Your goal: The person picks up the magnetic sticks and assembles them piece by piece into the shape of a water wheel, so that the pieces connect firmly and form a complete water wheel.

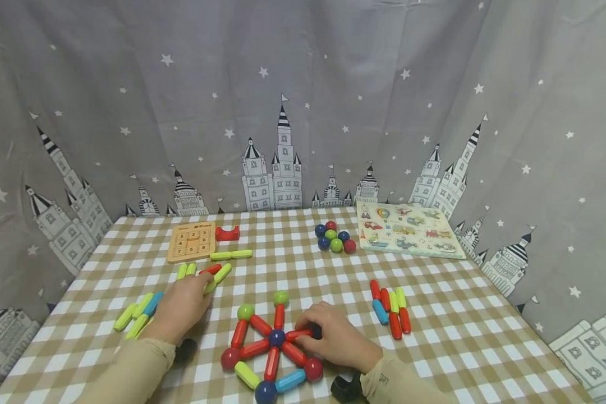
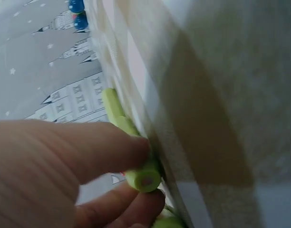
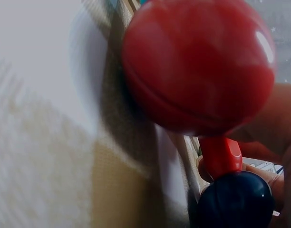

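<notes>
Both hands are busy at the table (image 1: 449, 303). The left hand (image 1: 179, 308) pinches a yellow-green stick (image 2: 133, 137) between thumb and fingers. One more stick of that color is in line with it, end to end. A small red stick (image 1: 211, 269) is right by the fingers.

The right hand (image 1: 335, 336) grips a dark blue ball (image 3: 236, 199) at the end of a red stick (image 3: 219, 154). That stick is part of a star shape, which lies in the front middle of the table. The star has a blue ball (image 1: 276, 338) in its middle, with six red sticks poking out to balls. A light blue stick (image 1: 290, 381) joins the front ball (image 1: 266, 391) to the red ball (image 1: 313, 369) on the right.

More sticks (image 1: 395, 325) lie to the right of the right hand. At the back are a wooden number puzzle (image 1: 192, 242), a red block (image 1: 227, 233) beside it, a bunch of balls (image 1: 336, 245), and a picture board (image 1: 409, 230).
</notes>
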The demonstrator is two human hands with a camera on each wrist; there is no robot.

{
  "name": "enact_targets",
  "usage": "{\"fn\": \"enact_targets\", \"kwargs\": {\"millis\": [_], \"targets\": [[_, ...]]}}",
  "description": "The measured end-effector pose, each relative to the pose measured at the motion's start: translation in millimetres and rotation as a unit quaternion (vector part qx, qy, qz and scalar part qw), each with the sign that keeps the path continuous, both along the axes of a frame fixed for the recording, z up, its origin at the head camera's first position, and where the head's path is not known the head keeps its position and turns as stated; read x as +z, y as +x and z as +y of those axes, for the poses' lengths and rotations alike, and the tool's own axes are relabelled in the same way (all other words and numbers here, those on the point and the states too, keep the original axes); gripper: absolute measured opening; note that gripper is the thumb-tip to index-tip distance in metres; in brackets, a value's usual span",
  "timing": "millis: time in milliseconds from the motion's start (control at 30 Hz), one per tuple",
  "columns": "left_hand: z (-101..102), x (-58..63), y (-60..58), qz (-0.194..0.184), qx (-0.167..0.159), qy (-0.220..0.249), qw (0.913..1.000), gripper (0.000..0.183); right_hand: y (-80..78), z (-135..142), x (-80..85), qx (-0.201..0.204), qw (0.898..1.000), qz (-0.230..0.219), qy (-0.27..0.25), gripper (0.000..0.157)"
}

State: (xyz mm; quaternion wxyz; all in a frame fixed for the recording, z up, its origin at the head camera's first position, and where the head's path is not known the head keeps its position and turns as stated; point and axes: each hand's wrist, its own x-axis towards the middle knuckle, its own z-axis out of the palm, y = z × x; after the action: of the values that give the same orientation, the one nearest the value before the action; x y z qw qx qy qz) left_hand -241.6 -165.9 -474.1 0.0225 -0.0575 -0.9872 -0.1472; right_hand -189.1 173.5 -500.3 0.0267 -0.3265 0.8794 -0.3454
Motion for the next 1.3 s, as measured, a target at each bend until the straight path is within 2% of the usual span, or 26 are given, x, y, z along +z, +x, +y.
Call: {"fn": "enact_targets", "kwargs": {"millis": [200,400,533,600,700,833,900,1000,1100,1200,1300], "targets": [[-1.5,-2.5,4.2,0.009,0.000,0.012,0.9999,0.039,0.4,0.0,1.7,-0.002,1.000,0.009,0.008,0.010],[-7.3,-9.2,10.6,0.012,0.016,0.089,0.9958,0.040,0.9,-2.0,0.9,0.004,1.000,0.002,0.008,0.010],[-9.3,-10.3,14.2,0.035,0.036,0.124,0.9911,0.034,1.0,-2.0,-0.3,0.005,1.000,-0.005,0.007,0.010],[-10.1,-8.9,14.3,0.045,0.036,0.126,0.9903,0.030,0.9,-1.5,-0.7,0.002,1.000,-0.007,0.004,0.010],[-10.9,-5.0,15.1,0.057,0.020,0.105,0.9927,0.025,0.8,-0.9,-0.3,0.000,1.000,-0.008,0.000,0.010],[-11.7,1.9,16.9,0.052,-0.003,0.080,0.9954,0.028,0.8,-0.6,0.8,-0.002,1.000,-0.010,-0.002,0.010],[-12.1,5.3,16.9,0.045,0.002,0.100,0.9939,0.029,0.9,-0.2,1.3,-0.001,1.000,-0.009,-0.003,0.010],[-10.5,8.0,18.1,0.043,0.026,0.168,0.9845,0.031,0.8,0.2,1.8,-0.001,1.000,-0.004,-0.002,0.010],[-2.6,7.5,19.7,0.021,0.051,0.255,0.9654,0.038,0.5,0.3,2.2,0.000,1.000,0.002,-0.002,0.010],[10.4,4.8,20.0,-0.024,0.046,0.313,0.9482,0.042,0.3,-0.1,1.9,0.002,1.000,0.008,-0.004,0.010],[23.3,0.4,18.8,-0.058,0.022,0.347,0.9359,0.038,0.8,-0.9,0.5,0.002,1.000,0.008,-0.004,0.011]]}}
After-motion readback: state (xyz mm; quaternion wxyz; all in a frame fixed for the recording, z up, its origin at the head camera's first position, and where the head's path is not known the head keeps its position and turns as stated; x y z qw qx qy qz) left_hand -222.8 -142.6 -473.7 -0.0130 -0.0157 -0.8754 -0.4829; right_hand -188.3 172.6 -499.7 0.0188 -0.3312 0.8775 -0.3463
